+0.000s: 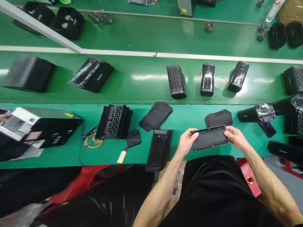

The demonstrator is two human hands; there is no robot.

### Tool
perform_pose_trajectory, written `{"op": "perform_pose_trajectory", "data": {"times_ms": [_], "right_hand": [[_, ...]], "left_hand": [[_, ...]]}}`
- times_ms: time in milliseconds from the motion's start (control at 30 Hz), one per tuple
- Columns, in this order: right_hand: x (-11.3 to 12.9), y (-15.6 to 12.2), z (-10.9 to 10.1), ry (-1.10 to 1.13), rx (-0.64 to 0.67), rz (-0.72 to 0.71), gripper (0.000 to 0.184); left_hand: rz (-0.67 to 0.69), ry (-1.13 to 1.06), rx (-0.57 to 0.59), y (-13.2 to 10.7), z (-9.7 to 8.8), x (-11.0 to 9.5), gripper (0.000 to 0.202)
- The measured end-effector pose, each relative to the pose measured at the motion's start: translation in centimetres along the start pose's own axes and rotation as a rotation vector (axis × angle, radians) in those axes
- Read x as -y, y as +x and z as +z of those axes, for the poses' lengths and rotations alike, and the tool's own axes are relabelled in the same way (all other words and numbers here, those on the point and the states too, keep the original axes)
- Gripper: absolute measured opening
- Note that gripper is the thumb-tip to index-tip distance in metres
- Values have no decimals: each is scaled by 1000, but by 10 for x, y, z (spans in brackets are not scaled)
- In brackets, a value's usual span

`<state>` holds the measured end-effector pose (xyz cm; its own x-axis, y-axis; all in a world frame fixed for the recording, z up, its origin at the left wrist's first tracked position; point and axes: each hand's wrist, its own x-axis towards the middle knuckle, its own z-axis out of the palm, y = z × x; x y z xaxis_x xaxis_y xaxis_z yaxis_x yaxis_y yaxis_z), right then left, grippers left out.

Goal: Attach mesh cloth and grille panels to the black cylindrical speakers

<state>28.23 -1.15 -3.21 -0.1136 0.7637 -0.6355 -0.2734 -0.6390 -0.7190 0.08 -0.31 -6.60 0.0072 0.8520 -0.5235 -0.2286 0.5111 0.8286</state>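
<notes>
Between my hands is a black speaker grille panel (pixel 210 138), its inner face with small clips along the rim turned up toward me. My left hand (pixel 187 141) pinches its left end, thumb on top. The right end is gripped by my right hand (pixel 236 137) in the same way. Just behind the panel lies a fanned stack of black mesh sheets (pixel 219 118). Another pile of black sheets (pixel 156 116) rests farther left. To the left of my left hand, a black speaker housing (pixel 158 150) juts over the table's front edge.
Stacked grille panels (pixel 115 121) lie left of centre, beside a yellow cable coil (pixel 94 141). Speakers (pixel 176 81) stand on the green belt beyond the table. On the right are black cylindrical housings (pixel 248 113) and a phone (pixel 268 128). A machine with a white end (pixel 23 123) sits far left.
</notes>
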Motion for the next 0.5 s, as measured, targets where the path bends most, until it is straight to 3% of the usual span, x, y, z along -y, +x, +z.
{"op": "perform_pose_trajectory", "data": {"times_ms": [300, 400, 500], "right_hand": [[17, -1, 4, -15, 31, -38, 42], [28, 0, 7, 0, 57, -31, 41], [38, 4, 10, -2, 101, 13, 42]], "left_hand": [[-40, -29, 68, 1, -7, -16, 60], [-120, -145, 252, 6, -17, -23, 66], [-317, -333, 504, 21, -17, -28, 82]]}}
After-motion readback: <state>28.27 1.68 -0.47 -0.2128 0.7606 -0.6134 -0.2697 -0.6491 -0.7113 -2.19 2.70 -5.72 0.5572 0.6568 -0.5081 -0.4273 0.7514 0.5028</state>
